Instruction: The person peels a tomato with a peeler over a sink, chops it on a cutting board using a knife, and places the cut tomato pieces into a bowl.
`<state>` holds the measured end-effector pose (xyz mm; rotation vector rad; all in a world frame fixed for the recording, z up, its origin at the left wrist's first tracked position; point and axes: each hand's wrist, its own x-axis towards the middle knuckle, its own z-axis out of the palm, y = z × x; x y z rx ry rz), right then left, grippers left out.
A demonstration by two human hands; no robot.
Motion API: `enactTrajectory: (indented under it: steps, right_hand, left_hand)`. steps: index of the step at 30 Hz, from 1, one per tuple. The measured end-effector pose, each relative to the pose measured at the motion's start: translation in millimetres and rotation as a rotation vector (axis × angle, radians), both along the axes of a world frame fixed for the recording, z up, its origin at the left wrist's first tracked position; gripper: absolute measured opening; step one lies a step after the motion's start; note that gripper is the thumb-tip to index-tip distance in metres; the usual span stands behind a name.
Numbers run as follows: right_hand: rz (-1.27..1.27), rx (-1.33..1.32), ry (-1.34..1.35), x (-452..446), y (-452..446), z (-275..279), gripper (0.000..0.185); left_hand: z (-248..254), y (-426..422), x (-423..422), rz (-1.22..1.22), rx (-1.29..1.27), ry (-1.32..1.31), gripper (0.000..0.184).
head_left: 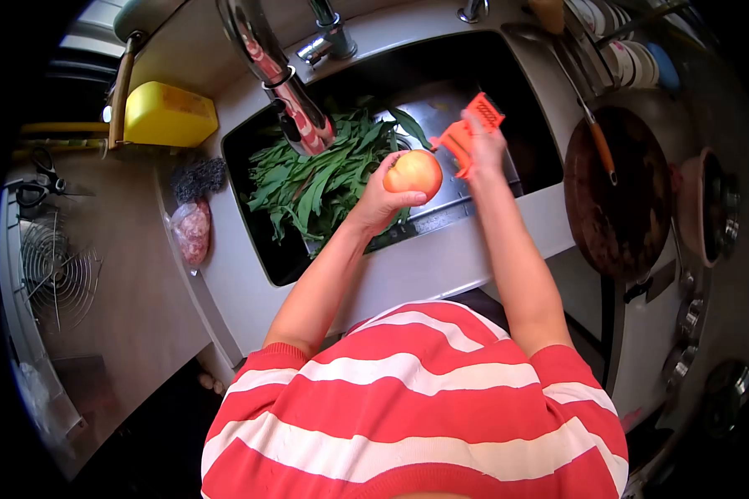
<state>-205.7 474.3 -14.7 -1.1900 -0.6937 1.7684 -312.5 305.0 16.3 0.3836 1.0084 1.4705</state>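
Over the sink, my left hand (383,198) is wrapped round a round red-and-yellow fruit (416,175), possibly an apple or a tomato, with a paler patch on its side. My right hand (484,150) grips an orange plastic tool (455,141) with a slotted part, perhaps a peeler, slightly blurred. Tool and fruit are close together but apart. Beneath my left hand and to its left, long green leafy vegetables (316,179) are heaped in the dark sink (262,258). A metal tray or board (441,104) lies in the sink behind the fruit.
A chrome faucet (279,83) hangs over the greens. To the left are a yellow container (171,115), a dark scrubber (198,179), a bagged pinkish item (193,233), scissors (40,179) and a wire rack (57,270). On the right are a brown round board (616,216) and an orange-handled utensil (601,145).
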Motion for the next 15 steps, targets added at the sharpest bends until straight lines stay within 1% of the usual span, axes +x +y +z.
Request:
enactTrajectory:
  steps: [1, 2, 3, 5, 7, 8, 9, 11, 12, 13, 15]
  right_hand:
    - [-0.009, 0.007, -0.019, -9, -18, 10, 0.023]
    - [-0.097, 0.084, -0.013, -18, -31, 11, 0.021]
    - [-0.082, 0.034, -0.015, -17, -34, 15, 0.024]
    - [-0.198, 0.077, -0.107, -12, -18, -6, 0.025]
    - [-0.293, 0.497, -0.822, 6, 3, -37, 0.023]
    - [-0.271, 0.393, -0.897, 19, 23, -69, 0.021]
    - [-0.34, 0.105, -0.513, 20, 31, -64, 0.021]
    - [-0.321, 0.041, -0.213, 17, 33, -60, 0.02]
    - [-0.268, -0.014, -0.013, 4, 19, -27, 0.02]
    - [-0.199, 0.15, -0.015, -5, 12, -27, 0.022]
    - [-0.215, 0.033, -0.001, -22, -21, 22, 0.038]
  left_hand:
    - [-1, 2, 3, 0.006, -0.007, -0.055, 0.079]
    - [-2, 5, 7, 0.021, 0.037, -0.088, 0.073]
    - [1, 5, 6, -0.002, 0.025, -0.108, 0.074]
    - [11, 0, 2, -0.046, -0.001, -0.141, 0.075]
    - [5, -8, -2, -0.152, 0.165, -0.232, 0.076]
    - [15, -11, -2, -0.156, 0.17, -0.138, 0.077]
    - [15, -8, -3, -0.117, 0.145, -0.167, 0.077]
    - [13, -8, -5, -0.036, 0.078, -0.231, 0.076]
    - [8, -6, -6, 0.002, 0.04, -0.224, 0.079]
    - [5, -2, -5, 0.032, 0.037, -0.197, 0.079]
    - [-1, 5, 5, 0.091, 0.029, -0.158, 0.079]
